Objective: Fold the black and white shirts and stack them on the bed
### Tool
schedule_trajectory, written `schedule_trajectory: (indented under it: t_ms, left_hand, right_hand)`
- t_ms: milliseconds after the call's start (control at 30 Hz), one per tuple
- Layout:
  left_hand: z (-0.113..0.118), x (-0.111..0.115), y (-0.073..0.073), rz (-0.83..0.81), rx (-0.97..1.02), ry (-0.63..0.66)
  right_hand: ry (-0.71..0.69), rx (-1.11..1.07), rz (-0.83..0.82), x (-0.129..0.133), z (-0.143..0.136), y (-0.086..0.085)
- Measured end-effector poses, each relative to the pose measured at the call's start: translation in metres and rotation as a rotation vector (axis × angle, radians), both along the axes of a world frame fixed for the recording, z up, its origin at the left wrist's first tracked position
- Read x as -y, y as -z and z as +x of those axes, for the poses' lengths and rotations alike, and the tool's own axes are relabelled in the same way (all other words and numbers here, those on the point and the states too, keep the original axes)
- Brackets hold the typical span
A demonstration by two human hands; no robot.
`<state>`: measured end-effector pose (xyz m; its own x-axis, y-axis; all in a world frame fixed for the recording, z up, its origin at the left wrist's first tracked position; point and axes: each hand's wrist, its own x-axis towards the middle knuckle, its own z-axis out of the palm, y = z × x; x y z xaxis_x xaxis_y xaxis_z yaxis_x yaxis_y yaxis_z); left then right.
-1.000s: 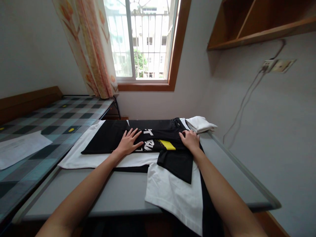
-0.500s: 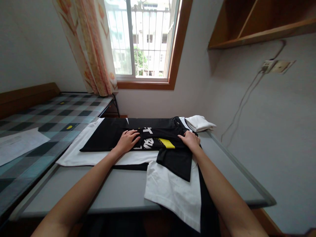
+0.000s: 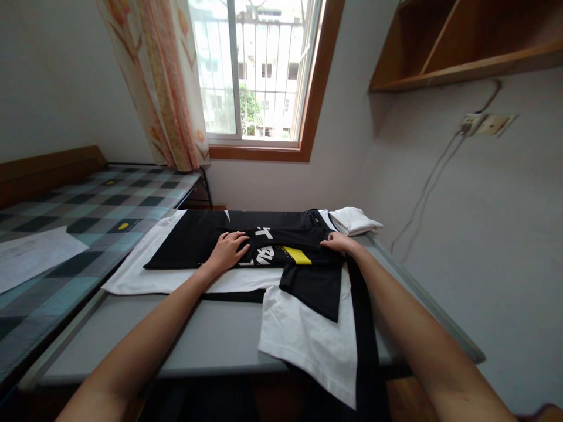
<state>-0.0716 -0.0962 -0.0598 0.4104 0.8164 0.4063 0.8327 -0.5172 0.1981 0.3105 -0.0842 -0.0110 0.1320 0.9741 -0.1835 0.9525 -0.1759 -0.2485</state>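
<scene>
A black T-shirt [image 3: 185, 240] with white lettering and a yellow patch lies partly folded on top of a white T-shirt [image 3: 308, 325]. More black cloth shows beneath the white one and hangs over the table's front edge. My left hand [image 3: 229, 249] rests flat on the black T-shirt, left of the lettering, with its fingers spread. My right hand [image 3: 338, 242] is at the shirt's right end near the collar, thumb and fingers pinched on the black fabric. Its fingertips are partly hidden from view.
The clothes lie on a grey table [image 3: 220, 334]. A folded white cloth [image 3: 354, 221] sits at its far right corner. To the left is a bed with a checked cover [image 3: 145, 196] and a paper sheet [image 3: 39, 255]. A wooden shelf [image 3: 466, 64] hangs at upper right.
My right hand has gone from lying over the shirt's right end to pinching its fabric, with the forearm swung outward. My left hand stays in place.
</scene>
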Motion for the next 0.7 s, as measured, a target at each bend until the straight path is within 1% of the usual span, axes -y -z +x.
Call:
schedule_trajectory:
  t_ms: [167, 300, 433, 500, 567, 600, 633, 700]
  left_hand:
    - [0.0, 0.001, 0.0, -0.004, -0.007, -0.006]
    - [-0.001, 0.001, 0.0, -0.001, 0.0, -0.002]
    - [-0.001, 0.001, -0.001, 0.01, -0.012, -0.004]
    - [0.0, 0.001, -0.001, 0.007, -0.016, -0.006]
    - [0.0, 0.001, -0.001, 0.005, -0.014, -0.004]
    - [0.0, 0.001, -0.002, 0.004, -0.012, -0.003]
    - [0.0, 0.001, -0.002, 0.002, -0.009, -0.003]
    - [0.0, 0.002, -0.002, -0.004, -0.007, -0.005]
  right_hand:
    - [-0.037, 0.051, -0.04, 0.001, -0.009, -0.022]
    - [-0.046, -0.027, -0.065, -0.001, -0.021, -0.047]
    - [-0.113, -0.144, 0.056, -0.01, -0.044, -0.073]
    - [-0.141, -0.209, 0.114, -0.016, -0.064, -0.08]
    - [-0.154, -0.302, 0.137, -0.018, -0.09, -0.078]
    - [-0.157, -0.367, 0.133, -0.019, -0.105, -0.074]
    - [-0.168, -0.44, 0.133, -0.018, -0.119, -0.066]
    - [-0.213, -0.52, 0.048, -0.015, -0.147, -0.047]
